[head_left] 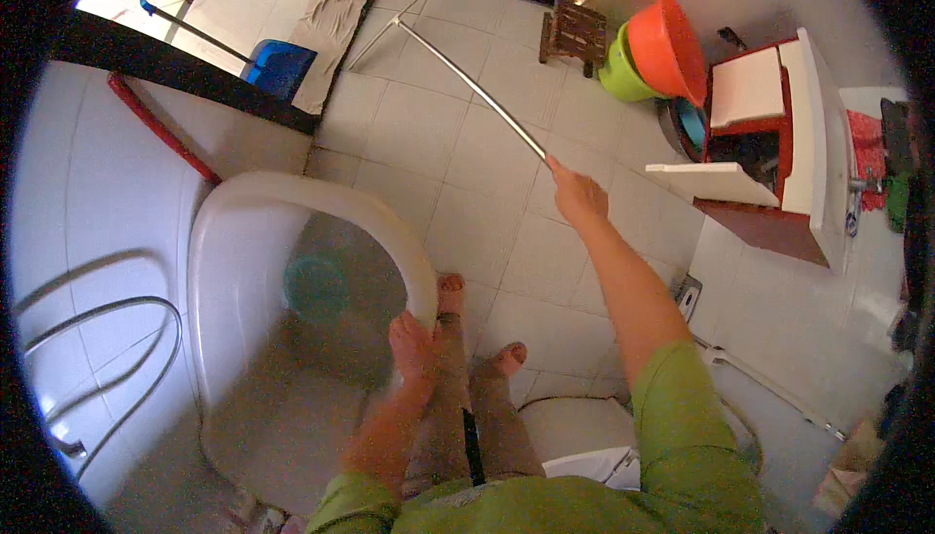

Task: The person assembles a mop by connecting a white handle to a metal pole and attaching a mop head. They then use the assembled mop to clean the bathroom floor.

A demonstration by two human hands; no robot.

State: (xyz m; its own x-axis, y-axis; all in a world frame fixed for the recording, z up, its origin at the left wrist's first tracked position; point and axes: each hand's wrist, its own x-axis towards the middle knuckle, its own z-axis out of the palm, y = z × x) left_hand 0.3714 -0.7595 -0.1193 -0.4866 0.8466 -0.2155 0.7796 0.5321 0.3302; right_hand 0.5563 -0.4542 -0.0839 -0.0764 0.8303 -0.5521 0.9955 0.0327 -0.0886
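My right hand (581,198) is wrapped round the end of a long metal pole of a floor squeegee (472,86). The pole slants away to the far left, where its narrow crossbar lies on the pale tiles just in front of the doorway. On the rim of a white bathtub (326,196) rests my left hand (414,341), its fingers curled over the edge near my left leg. Inside the tub, a green round item (317,286) shows dimly; its kind is unclear.
An orange basin (667,50) leans against a lime-green bucket (625,71) beside a small wooden stool (573,35). At right a cabinet (716,183) has its door hanging open. A blue dustpan (280,68) stands beyond the threshold; a shower hose (175,320) hangs left.
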